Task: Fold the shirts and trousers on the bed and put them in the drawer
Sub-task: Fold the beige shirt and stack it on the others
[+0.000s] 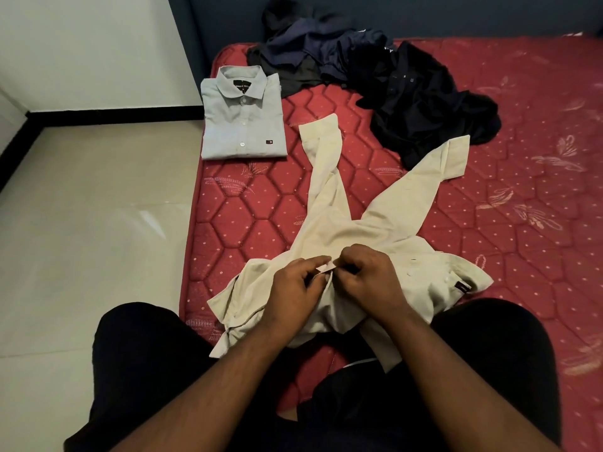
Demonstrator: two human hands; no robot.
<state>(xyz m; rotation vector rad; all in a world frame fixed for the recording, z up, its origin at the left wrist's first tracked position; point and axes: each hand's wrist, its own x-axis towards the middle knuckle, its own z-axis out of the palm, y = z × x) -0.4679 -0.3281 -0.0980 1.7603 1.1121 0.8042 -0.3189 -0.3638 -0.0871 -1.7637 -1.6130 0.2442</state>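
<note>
We see both hands together, the left hand and right hand pinching the cream shirt. It sprawls on the bed, sleeves stretching away beyond them.

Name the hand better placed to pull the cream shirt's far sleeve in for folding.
Probably the left. That sleeve runs up toward the folded grey shirt, on the left hand side. Both hands pinch the cream shirt at its front; the right hand would cross over.

Bedroom corner with a red mattress

Glossy cream floor tiles fill the left; white wall with black skirting upper left; dark blue headboard along the top.
</note>
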